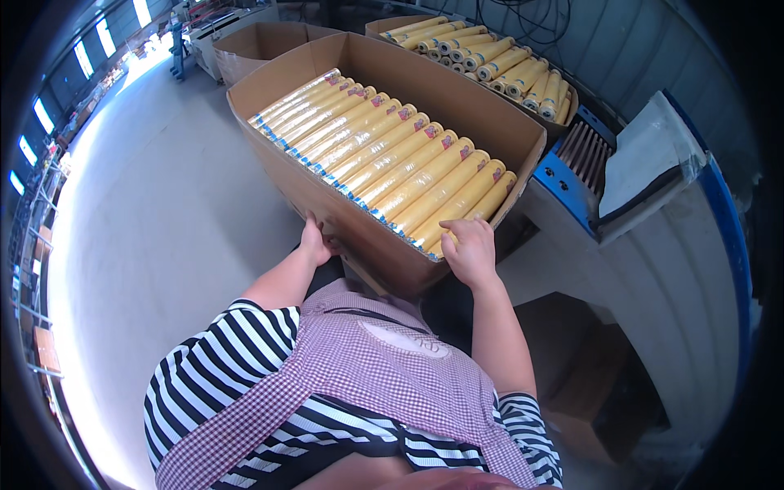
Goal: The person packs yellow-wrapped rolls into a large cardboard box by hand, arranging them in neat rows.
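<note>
The right hand (472,249), fingers bent, reaches over the near right corner of a large, open, brown cardboard box (359,224), its fingertips at the last tubes of a row of long, glossy yellow tubes (408,171); whether it has closed on one I cannot tell. The left hand (317,243), well apart from it, rests against the outside of the box's near long wall, partly turned from sight, so its grip cannot be told. The yellow tubes lie side by side within the box, close under its near rim, with blue bands at their near ends and small red patches toward their far ends. Below the hands is a checked, purplish apron (351,351) over a black-and-white striped shirt (216,367). Behind the box, a second cardboard box (574,110) holds a heap of yellow tubes with round ends showing; an open brown carton (261,45) stands at the far left. To the right is a grey machine casing (678,278) with a blue metal panel (566,188) and a whitish sheet (645,155) on top
</note>
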The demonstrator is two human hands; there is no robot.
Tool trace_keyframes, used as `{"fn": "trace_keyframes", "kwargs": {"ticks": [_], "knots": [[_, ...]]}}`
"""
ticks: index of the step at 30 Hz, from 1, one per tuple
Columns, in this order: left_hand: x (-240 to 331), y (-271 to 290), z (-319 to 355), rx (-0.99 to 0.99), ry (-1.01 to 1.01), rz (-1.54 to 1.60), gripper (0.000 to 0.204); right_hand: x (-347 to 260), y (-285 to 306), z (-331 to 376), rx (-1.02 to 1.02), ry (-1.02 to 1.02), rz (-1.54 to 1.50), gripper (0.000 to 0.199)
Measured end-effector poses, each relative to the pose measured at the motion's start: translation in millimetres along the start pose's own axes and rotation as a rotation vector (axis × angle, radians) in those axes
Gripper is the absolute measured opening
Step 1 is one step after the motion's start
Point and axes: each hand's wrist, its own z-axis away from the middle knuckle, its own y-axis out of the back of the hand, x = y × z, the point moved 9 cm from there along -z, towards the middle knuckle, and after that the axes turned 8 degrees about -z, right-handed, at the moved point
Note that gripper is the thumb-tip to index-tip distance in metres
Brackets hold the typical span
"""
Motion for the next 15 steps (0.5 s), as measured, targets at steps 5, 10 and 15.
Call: {"fn": "trace_keyframes", "kwargs": {"ticks": [5, 10, 15], "knots": [[18.4, -24.9, 14.0, 0.104, 0.063, -0.045, 0.111, -3.3, -1.4, -2.2, -0.006, 0.012, 0.017, 0.021], [-24.4, -29.2, -5.1, -0.036, 0.070, -0.136, 0.107, -9.5, 8.0, 0.9, 0.080, 0.067, -0.001, 0.020], [-49.4, 7.7, -65.4, -0.125, 0.027, -0.036, 0.095, -2.6, 6.9, -4.2, 0.038, -0.034, -0.045, 0.025]]}}
